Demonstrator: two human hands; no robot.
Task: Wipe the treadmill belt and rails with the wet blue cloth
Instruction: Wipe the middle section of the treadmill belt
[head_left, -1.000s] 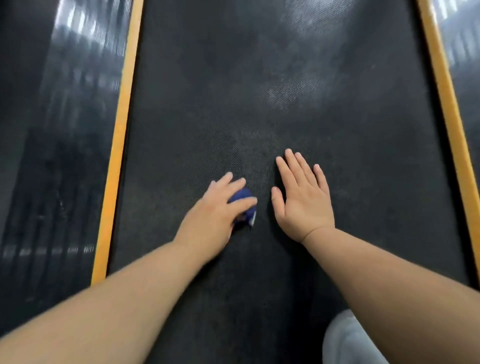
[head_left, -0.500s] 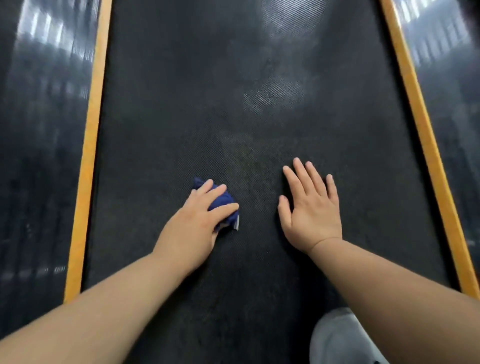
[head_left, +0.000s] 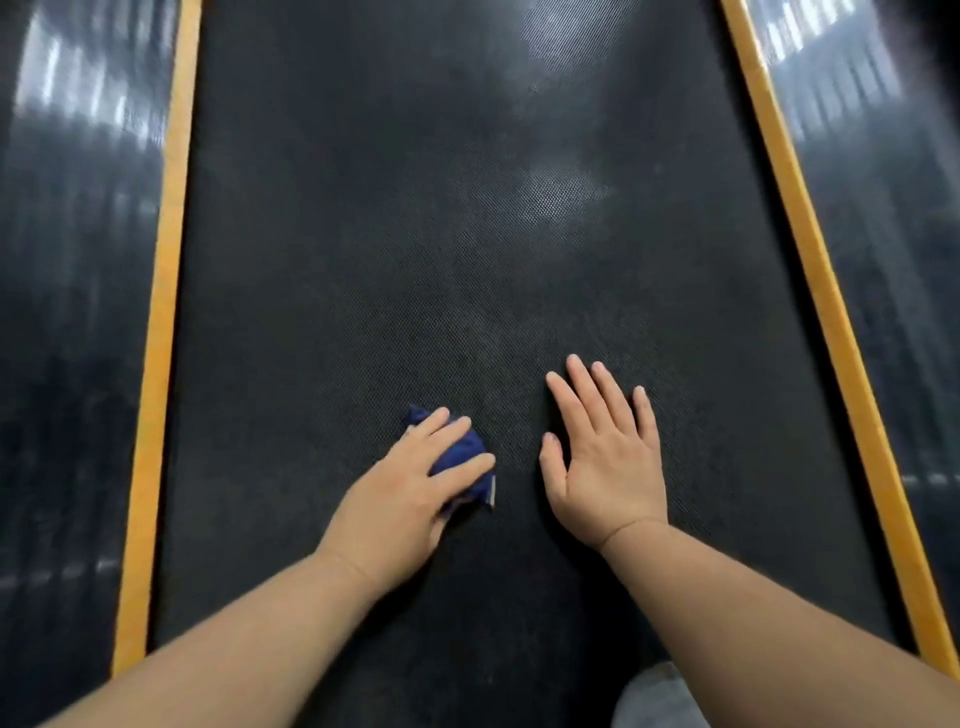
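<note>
From the head camera, the left hand (head_left: 402, 493) lies palm-down on the dark textured treadmill belt (head_left: 415, 234), fingers curled over a bunched blue cloth (head_left: 465, 457) and pinning it to the surface. The cloth sits under the fingers and thumb of that hand; one dark blue corner pokes out beyond the fingertips on the far side, and a pale edge or tag shows on the side toward the other hand. Just beside it, a narrow strip of belt apart, the right hand (head_left: 605, 457) rests flat on the belt with its fingers extended and slightly spread, holding nothing. Both bare forearms run back from the hands toward the camera. Well out to the left of the left hand a yellow-orange strip (head_left: 161, 312) borders the belt, with the glossy black left rail (head_left: 72, 312) beyond it. A matching strip (head_left: 826, 312) and the right rail (head_left: 904, 260) lie well apart from the right hand. Near the right forearm, a pale grey shape (head_left: 657, 701) shows at the bottom edge; I cannot tell what it is.
</note>
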